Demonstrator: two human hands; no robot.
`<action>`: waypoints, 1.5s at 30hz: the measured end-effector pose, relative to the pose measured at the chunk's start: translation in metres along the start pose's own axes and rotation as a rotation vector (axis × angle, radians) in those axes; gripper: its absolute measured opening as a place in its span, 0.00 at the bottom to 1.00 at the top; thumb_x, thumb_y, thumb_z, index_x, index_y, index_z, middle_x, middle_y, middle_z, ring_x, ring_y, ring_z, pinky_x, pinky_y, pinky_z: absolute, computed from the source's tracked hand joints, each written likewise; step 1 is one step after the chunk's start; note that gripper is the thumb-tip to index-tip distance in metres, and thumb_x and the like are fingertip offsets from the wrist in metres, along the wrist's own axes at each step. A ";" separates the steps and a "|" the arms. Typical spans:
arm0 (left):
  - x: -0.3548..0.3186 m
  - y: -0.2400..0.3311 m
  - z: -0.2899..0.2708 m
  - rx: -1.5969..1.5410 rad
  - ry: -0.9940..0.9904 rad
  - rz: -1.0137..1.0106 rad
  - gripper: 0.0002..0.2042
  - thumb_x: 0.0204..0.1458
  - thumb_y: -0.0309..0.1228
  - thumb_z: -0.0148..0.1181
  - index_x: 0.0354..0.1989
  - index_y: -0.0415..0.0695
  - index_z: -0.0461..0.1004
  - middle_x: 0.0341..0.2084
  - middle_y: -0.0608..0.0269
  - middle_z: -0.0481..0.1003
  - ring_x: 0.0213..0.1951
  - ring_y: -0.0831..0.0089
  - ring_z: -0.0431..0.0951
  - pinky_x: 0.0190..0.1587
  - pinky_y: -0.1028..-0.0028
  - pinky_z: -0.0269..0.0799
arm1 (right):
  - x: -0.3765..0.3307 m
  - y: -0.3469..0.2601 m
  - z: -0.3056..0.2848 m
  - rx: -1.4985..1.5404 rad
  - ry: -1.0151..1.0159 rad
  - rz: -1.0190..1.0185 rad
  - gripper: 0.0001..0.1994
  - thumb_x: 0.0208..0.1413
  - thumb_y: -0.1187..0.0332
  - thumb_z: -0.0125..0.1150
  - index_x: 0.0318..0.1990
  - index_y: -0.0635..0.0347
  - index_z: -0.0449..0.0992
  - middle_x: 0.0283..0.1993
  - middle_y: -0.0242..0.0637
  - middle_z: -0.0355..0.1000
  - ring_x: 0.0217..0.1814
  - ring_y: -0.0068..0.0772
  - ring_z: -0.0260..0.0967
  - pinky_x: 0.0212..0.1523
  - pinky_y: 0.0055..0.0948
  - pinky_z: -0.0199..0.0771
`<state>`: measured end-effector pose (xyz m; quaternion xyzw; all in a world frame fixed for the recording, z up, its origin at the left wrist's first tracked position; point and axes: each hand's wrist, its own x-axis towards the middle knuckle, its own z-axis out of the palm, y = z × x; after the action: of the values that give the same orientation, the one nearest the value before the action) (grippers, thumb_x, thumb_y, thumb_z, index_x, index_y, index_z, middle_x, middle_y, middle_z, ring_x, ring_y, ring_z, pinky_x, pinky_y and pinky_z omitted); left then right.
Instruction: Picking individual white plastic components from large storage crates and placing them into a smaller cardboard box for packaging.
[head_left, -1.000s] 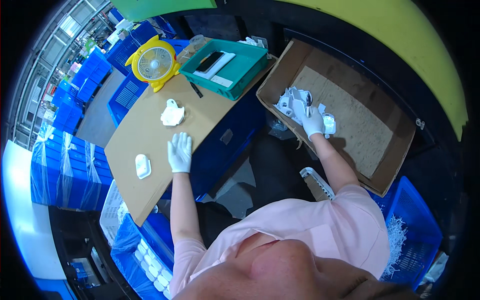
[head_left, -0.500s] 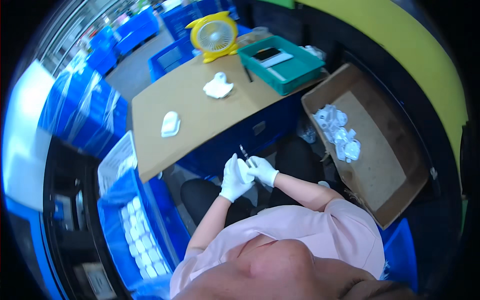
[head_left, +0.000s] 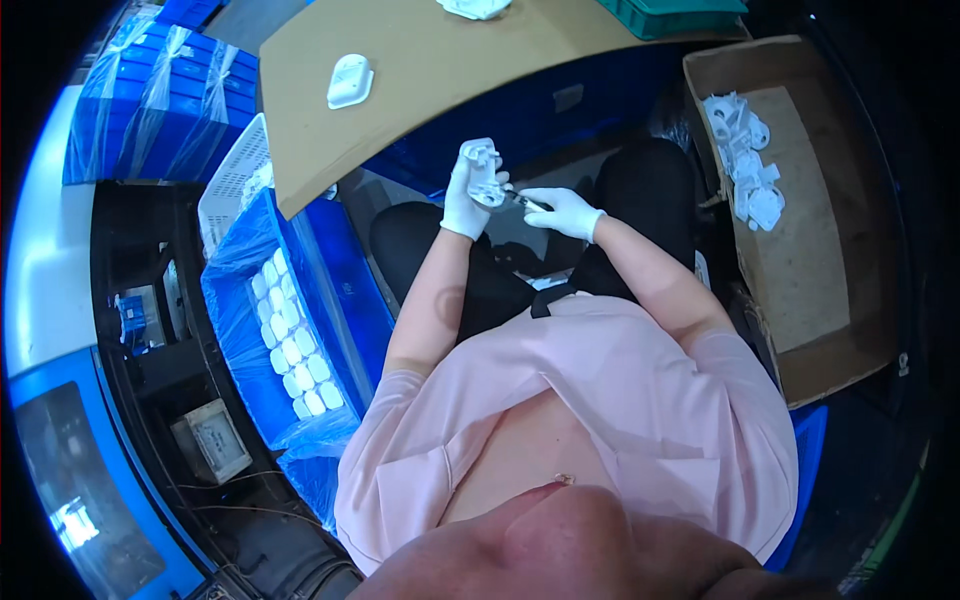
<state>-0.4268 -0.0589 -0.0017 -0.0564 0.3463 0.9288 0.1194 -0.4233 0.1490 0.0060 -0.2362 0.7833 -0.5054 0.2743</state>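
Note:
My left hand (head_left: 459,208), in a white glove, is closed around a white plastic housing (head_left: 484,172). Its hollow, ribbed inside faces up. In my right hand (head_left: 566,213), also gloved, is a slim dark hand tool (head_left: 529,202), like a trimming knife or scraper. The tool's tip points left and meets the lower end of the housing; whether it cuts there is too small to tell. Both hands are above my lap. A similar white housing (head_left: 350,82) lies on the brown tabletop (head_left: 420,60), rounded side up.
A blue bin (head_left: 345,270) lined with plastic holds rows of white housings to my left. On the right, a cardboard box (head_left: 800,365) contains several white plastic pieces (head_left: 745,165). A green tray (head_left: 680,15) and another white piece (head_left: 475,6) sit along the table's far side.
The view has tilted down toward my body. The housing has turned from its smooth side to its hollow side, and the tool has swung from pointing upward to pointing left against it.

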 end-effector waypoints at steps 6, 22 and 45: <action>-0.005 -0.008 0.005 0.123 0.024 -0.055 0.29 0.49 0.52 0.58 0.56 0.48 0.65 0.47 0.60 0.71 0.40 0.66 0.75 0.42 0.65 0.74 | -0.006 -0.013 -0.002 -0.310 -0.072 0.043 0.26 0.50 0.56 0.59 0.55 0.56 0.70 0.47 0.45 0.71 0.48 0.45 0.69 0.51 0.34 0.67; -0.010 -0.002 0.009 0.343 0.004 -0.018 0.30 0.48 0.47 0.59 0.59 0.45 0.65 0.46 0.65 0.71 0.37 0.76 0.72 0.39 0.76 0.70 | -0.007 -0.020 -0.013 -0.449 -0.156 0.023 0.23 0.49 0.58 0.54 0.53 0.55 0.72 0.48 0.46 0.72 0.49 0.47 0.69 0.53 0.37 0.66; -0.018 -0.003 0.025 0.568 0.019 -0.012 0.26 0.49 0.41 0.57 0.56 0.42 0.67 0.43 0.69 0.73 0.35 0.81 0.69 0.38 0.81 0.64 | -0.011 -0.026 -0.009 -0.325 -0.227 0.103 0.13 0.47 0.65 0.53 0.40 0.57 0.75 0.32 0.49 0.73 0.34 0.50 0.71 0.40 0.39 0.70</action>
<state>-0.4092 -0.0432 0.0184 -0.0316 0.5934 0.7933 0.1324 -0.4188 0.1522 0.0354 -0.2923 0.8296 -0.3279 0.3448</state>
